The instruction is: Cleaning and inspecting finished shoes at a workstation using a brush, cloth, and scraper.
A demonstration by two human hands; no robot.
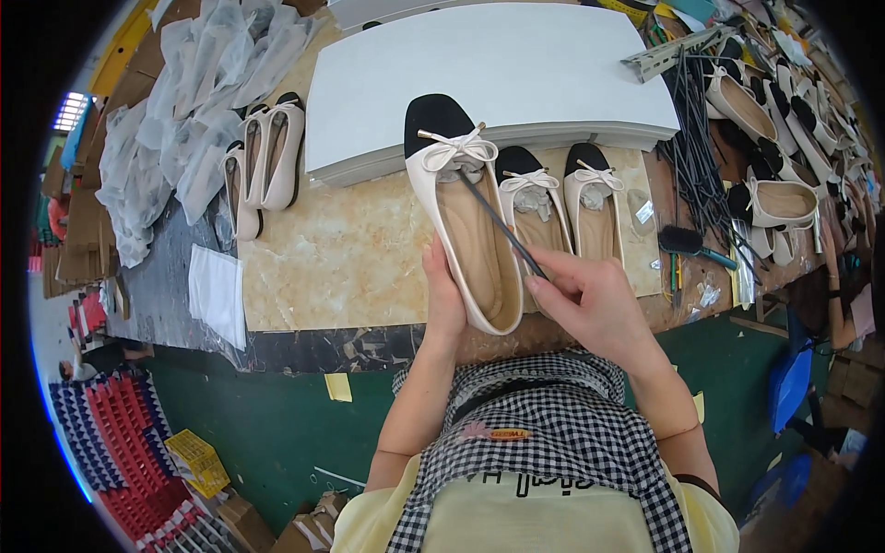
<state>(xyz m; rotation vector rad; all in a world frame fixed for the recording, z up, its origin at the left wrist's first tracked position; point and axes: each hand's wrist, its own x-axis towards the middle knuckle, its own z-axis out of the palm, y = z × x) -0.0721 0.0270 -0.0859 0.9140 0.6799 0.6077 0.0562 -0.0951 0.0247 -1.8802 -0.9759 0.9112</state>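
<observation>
A cream ballet flat [475, 253] with a black toe cap and a bow is raised over the bench's front edge, toe pointing away from me. My left hand [444, 290] is closed around its left side near the heel. Between the thumb and fingers of my right hand [597, 302] is a thin dark rod [496, 219], slanting into the shoe. Its far end meets crumpled tissue paper [464, 172] inside the toe. Just right of this shoe, two matching flats [537, 226] [597, 214] lie side by side, also with paper in their toes.
White flat cardboard [489, 69] is stacked at the back. Several finished-looking flats [279, 152] and shoes in translucent bags [147, 175] lie left, by a white cloth [218, 290]. On the right are bundled dark rods [696, 129], a brush [682, 241] and heaped shoes [779, 203].
</observation>
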